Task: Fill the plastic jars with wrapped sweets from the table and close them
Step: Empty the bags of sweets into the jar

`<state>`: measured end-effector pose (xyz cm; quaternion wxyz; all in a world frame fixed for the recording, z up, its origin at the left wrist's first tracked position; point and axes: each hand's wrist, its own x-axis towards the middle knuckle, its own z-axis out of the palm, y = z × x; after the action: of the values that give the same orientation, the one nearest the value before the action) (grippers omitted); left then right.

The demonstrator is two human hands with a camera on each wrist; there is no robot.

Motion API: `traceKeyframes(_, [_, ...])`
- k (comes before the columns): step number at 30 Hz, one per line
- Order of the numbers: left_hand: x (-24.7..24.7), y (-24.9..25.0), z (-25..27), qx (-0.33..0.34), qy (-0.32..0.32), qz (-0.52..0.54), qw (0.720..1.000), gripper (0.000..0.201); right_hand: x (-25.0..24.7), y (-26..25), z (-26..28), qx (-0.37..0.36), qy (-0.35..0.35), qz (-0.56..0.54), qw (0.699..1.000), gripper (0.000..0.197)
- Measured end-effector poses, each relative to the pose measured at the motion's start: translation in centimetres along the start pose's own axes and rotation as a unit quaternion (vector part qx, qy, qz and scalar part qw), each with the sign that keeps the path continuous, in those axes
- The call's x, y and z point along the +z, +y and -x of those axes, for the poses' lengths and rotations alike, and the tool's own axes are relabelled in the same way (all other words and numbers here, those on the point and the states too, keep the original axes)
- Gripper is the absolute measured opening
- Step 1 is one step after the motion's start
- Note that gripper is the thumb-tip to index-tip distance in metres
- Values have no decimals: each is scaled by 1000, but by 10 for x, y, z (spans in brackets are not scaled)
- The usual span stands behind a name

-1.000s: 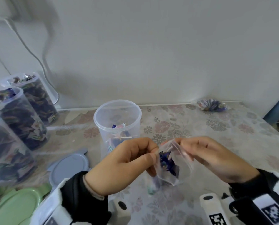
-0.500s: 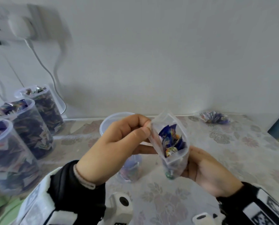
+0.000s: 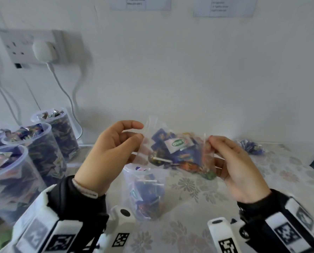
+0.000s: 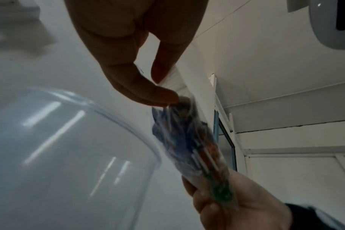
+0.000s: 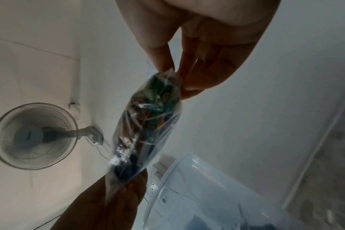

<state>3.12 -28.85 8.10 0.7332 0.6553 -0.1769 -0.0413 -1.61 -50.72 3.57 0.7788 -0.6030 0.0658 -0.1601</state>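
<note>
The tabletop (image 3: 198, 232), under a floral cloth, runs up to a white wall (image 3: 189, 70) that carries a socket plate (image 3: 22, 46) with a white plug (image 3: 43, 51) in it. Along the tabletop's left edge stand three filled jars (image 3: 41, 148), clear plastic and packed to the rim with wrapped sweets, none of them lidded. Nearer the middle, just in front of my wrists, stands the open jar (image 3: 145, 194), with sweets only in its lower part; it is blurred, so I cannot say how full it is.

Above that jar I hold a clear bag of sweets (image 3: 178, 152) stretched sideways between both hands, off the tabletop and over the jar's far rim. My left hand (image 3: 110, 154) pinches the bag's left end between thumb and forefinger, the other fingers curled loosely behind. My right hand (image 3: 238, 165) pinches the right end the same way, with its lower fingers under the bag's bottom corner. So the bag lies between my two grips, each hand closed on one end of it and the bulge of sweets hanging in the middle.

In the left wrist view the bag (image 4: 189, 143) runs from my left fingertips (image 4: 163, 95) down to the right palm. In the right wrist view it (image 5: 148, 124) hangs from my right fingertips (image 5: 163, 62).

By the tabletop's far right edge, close to the wall, lies a small heap of loose sweets (image 3: 251, 146).
</note>
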Motion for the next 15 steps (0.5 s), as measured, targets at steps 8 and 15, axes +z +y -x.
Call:
traceKeyframes(8, [-12,5,-23,23,59,-84,994,17,32,-37,-20,-128,-5,79,989,16])
traceKeyframes(15, [-28,8,-37,71,82,-100,989,9,53,-66,-35,-255,-30,139,956,9])
